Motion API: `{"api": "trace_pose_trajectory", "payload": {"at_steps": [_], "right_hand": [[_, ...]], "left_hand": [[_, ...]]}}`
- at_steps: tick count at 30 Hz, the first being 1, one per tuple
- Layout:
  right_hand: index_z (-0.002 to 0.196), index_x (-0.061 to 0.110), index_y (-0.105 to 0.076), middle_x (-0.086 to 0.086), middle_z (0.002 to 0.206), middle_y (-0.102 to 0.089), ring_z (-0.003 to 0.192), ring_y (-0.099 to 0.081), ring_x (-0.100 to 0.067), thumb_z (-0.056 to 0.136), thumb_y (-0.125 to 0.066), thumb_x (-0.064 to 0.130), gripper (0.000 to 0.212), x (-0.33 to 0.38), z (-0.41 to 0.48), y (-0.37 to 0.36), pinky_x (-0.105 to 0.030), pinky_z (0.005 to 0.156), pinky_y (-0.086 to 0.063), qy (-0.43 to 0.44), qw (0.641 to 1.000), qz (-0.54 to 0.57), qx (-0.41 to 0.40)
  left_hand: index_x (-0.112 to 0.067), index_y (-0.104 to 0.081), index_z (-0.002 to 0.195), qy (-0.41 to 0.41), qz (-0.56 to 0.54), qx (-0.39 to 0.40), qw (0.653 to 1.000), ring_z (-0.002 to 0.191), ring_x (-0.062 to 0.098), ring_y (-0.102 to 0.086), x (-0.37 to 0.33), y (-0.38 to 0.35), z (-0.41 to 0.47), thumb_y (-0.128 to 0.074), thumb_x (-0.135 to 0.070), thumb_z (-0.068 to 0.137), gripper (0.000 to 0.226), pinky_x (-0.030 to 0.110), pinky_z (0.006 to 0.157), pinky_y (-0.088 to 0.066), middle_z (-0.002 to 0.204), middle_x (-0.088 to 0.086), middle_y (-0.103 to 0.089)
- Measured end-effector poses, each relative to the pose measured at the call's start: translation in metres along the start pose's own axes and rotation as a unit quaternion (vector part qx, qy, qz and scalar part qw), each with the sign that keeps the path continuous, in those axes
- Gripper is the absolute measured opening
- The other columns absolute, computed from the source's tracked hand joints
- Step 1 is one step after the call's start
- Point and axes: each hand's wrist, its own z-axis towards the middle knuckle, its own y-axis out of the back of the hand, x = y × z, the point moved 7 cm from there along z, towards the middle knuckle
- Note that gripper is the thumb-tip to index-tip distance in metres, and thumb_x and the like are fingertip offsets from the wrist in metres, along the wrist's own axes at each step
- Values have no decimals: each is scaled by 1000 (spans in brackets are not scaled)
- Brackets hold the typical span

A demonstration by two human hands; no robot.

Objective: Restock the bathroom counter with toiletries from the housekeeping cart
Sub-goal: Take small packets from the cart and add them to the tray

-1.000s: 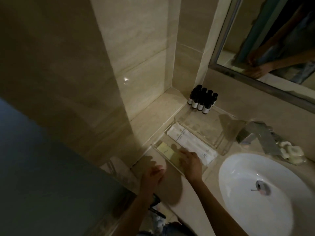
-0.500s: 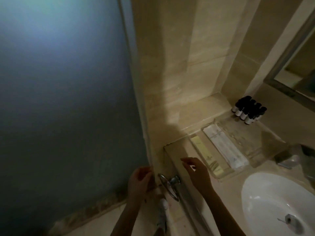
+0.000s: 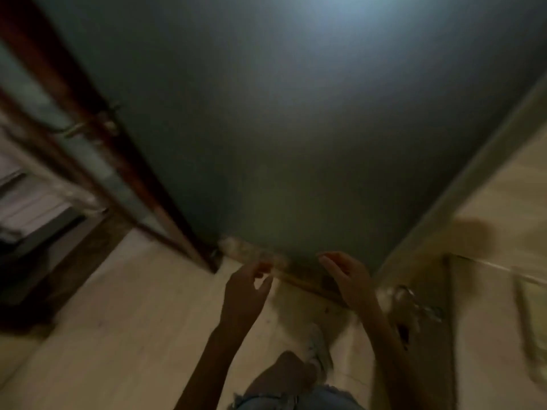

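Note:
Both my hands hang in front of me with nothing in them. My left hand (image 3: pixel 247 287) is at lower centre, fingers loosely spread. My right hand (image 3: pixel 346 278) is just to its right, fingers relaxed and slightly bent. The bathroom counter (image 3: pixel 488 321) shows only as a blurred beige slab at the right edge, with the end of a clear tray (image 3: pixel 531 315) on it. The small bottles, sachets and sink are out of view. A dim shelved shape (image 3: pixel 26 214) beyond the doorway at the left could be the housekeeping cart, but blur hides its detail.
A frosted glass panel (image 3: pixel 296 128) fills the middle ahead of me. A dark wooden door frame (image 3: pixel 97 137) runs diagonally at the left. A metal ring (image 3: pixel 414 300) hangs on the counter's side. Beige tile floor (image 3: pixel 118 335) lies below; my leg and shoe (image 3: pixel 318 350) are at the bottom.
My view has swung left, away from the counter toward the glass panel and doorway. My right hand has left the tray with the sachets; both hands now hang free in the air.

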Motion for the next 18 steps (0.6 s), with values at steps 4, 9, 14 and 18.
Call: {"api": "trace_pose_trajectory", "payload": {"at_steps": [4,9,14,18], "right_hand": [[99,25,-67,5,96,-68,91,-63,-10,94,-57,23,11,48,2,-95,-21,78,-47,28,988,-13,153],[104,25,-69,9,102,-68,95,-63,-3,92,-60,27,14,99,-7,-178,-18,79,-48,62,961,-25,268],[107,28,-66,13,103,-64,98,-60,-3,92,-59,29,17,137,-22,-237,-19,83,-47,145,921,-104,347],[112,32,-64,20,104,-60,97,-56,2,93,-56,34,20,160,-25,-266,-11,77,-42,230,884,-195,357]], "left_hand": [[-26,-66,107,103,48,-81,990,87,0,-57,49,71,-42,-63,-19,89,20,7,71,-39,101,-16,-63],[-26,-66,108,178,51,-176,967,84,-1,-56,82,136,-83,-64,-18,88,22,9,72,-41,102,-15,-65],[-26,-65,107,224,64,-230,945,84,-1,-56,103,171,-108,-64,-17,87,22,7,69,-38,98,-15,-65],[-26,-65,109,258,86,-239,932,87,1,-58,126,189,-116,-64,-18,88,23,13,72,-39,101,-13,-65]]}}
